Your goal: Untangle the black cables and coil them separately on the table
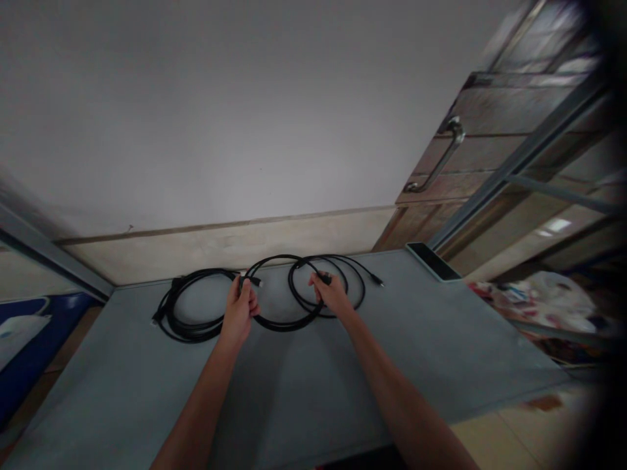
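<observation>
A coiled black cable (285, 326) is held between the left hand (240, 305) and the right hand (330, 292) above a grey table (313, 385); a second black coil (191, 334) is seen beside the left hand, and a looser black coil (363, 290) is seen around the right. A phone (433, 262) is placed at the table's far right corner, near a wooden door (470, 147)

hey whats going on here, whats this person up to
Someone is holding a coil of black cable with both bare hands, the left hand gripping one side and the right hand the other. A second coil lies on the grey table to the left. More looped cable is to the right, partly behind the right hand. A phone sits near the table's far right corner.
</observation>
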A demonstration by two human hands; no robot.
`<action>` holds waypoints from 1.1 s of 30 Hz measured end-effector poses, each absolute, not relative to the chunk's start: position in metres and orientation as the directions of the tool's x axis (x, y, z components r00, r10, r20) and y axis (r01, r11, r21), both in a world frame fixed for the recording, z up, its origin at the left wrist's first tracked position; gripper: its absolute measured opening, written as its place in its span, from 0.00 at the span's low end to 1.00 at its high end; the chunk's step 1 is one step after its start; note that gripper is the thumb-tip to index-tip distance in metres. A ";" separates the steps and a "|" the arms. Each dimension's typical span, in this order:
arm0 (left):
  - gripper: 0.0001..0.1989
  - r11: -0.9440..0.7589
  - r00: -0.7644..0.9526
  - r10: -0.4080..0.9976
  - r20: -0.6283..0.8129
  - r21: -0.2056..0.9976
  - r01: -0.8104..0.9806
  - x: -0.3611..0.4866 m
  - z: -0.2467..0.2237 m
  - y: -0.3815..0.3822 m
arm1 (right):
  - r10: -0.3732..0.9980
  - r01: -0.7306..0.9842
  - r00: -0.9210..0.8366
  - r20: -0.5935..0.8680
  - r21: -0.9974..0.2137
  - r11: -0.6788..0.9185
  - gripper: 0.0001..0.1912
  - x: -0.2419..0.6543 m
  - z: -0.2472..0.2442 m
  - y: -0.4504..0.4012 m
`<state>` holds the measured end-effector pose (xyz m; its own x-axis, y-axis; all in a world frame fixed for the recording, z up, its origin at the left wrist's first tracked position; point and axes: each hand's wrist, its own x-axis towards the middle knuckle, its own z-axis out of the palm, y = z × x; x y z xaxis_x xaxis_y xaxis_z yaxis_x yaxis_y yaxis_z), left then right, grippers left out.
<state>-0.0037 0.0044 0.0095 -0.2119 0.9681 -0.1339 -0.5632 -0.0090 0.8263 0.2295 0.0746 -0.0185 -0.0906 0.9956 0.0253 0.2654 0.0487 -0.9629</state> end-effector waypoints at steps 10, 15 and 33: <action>0.16 -0.040 -0.221 0.965 -0.143 0.751 -0.659 -0.008 0.009 0.010 | 0.998 0.200 -0.057 0.022 -0.979 0.033 0.22 0.231 -0.020 0.076; 0.18 -0.037 -0.243 0.964 -0.113 0.841 -0.539 -0.002 0.009 0.006 | 0.998 0.213 -0.052 0.043 -0.976 0.053 0.22 0.231 -0.020 0.076; 0.12 0.015 -0.054 0.995 -0.086 0.646 -0.763 -0.006 0.021 0.002 | 0.999 0.049 -0.032 0.002 -0.999 0.003 0.23 0.222 -0.014 0.070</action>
